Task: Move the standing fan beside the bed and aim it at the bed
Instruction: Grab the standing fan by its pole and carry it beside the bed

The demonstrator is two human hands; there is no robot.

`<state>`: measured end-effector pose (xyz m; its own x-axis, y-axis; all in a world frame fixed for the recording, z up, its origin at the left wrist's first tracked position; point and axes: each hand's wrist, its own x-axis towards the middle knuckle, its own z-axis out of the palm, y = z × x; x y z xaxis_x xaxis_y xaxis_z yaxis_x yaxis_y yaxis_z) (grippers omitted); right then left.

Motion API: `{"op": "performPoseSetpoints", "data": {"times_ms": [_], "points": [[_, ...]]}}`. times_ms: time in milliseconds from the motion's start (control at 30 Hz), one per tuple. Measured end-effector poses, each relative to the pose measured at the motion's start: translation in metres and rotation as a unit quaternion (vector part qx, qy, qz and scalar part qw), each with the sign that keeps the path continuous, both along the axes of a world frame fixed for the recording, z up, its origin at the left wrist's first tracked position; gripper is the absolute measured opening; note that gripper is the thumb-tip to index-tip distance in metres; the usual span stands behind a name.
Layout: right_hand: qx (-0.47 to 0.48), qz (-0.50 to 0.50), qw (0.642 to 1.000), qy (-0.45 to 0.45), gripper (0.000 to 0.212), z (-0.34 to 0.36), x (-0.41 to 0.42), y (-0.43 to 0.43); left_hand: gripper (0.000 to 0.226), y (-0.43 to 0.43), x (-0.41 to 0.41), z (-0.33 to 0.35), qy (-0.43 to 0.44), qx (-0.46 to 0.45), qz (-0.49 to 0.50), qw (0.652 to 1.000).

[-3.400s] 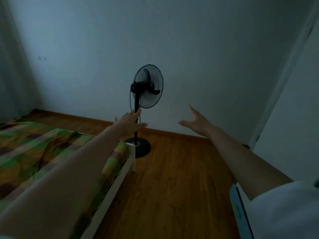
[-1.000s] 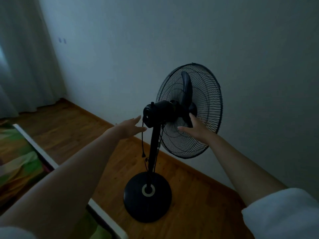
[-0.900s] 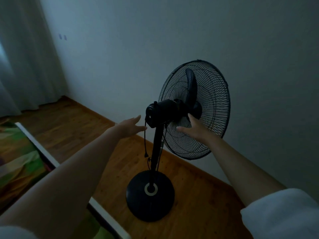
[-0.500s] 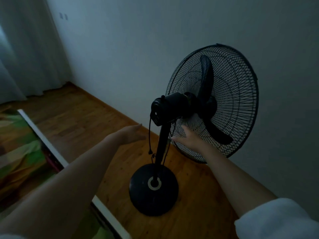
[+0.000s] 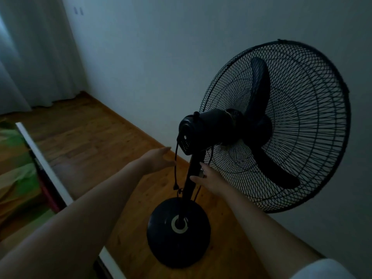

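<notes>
The black standing fan [image 5: 281,125] stands on the wooden floor close to the wall, with its round cage facing right, away from the bed [image 5: 16,174]. Its pole [image 5: 188,190] rises from a round black base [image 5: 177,244]. My right hand [image 5: 211,180] reaches the pole just under the motor housing [image 5: 211,129], fingertips touching it, fingers not closed round it. My left hand [image 5: 157,160] hovers open left of the pole, beside a dangling black cord [image 5: 175,170]. The bed, with a green and orange checked cover, lies at the left edge.
The bed's white frame rail [image 5: 44,164] runs diagonally between me and the fan base. A bare wall stands right behind the fan. A pale curtain [image 5: 30,57] hangs at the far left, and wooden floor [image 5: 90,141] stretches between curtain and fan.
I have come closer, so the fan looks larger. My right hand dropped from the cage to the pole under the motor. My left hand moved in toward the hanging cord.
</notes>
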<state>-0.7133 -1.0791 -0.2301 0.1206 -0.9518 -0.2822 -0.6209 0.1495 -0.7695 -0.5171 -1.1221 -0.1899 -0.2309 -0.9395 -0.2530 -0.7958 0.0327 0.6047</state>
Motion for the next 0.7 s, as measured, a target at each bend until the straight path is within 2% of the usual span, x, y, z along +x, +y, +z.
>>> {"op": "performPoseSetpoints", "data": {"times_ms": [133,433,700], "points": [[-0.011,0.002,1.0,-0.015,0.063,-0.017,0.003,-0.011,0.069,-0.006,-0.002,-0.028,-0.023,-0.002,-0.012,1.0],[0.025,-0.071,0.995,-0.071,0.084,-0.071,0.016,-0.032,0.069,-0.02,-0.009,-0.092,0.029,0.01,-0.005,1.0],[0.0,-0.176,0.976,-0.126,0.075,-0.117,0.035,-0.053,0.067,-0.046,-0.027,-0.139,0.09,0.004,0.015,0.996]]}}
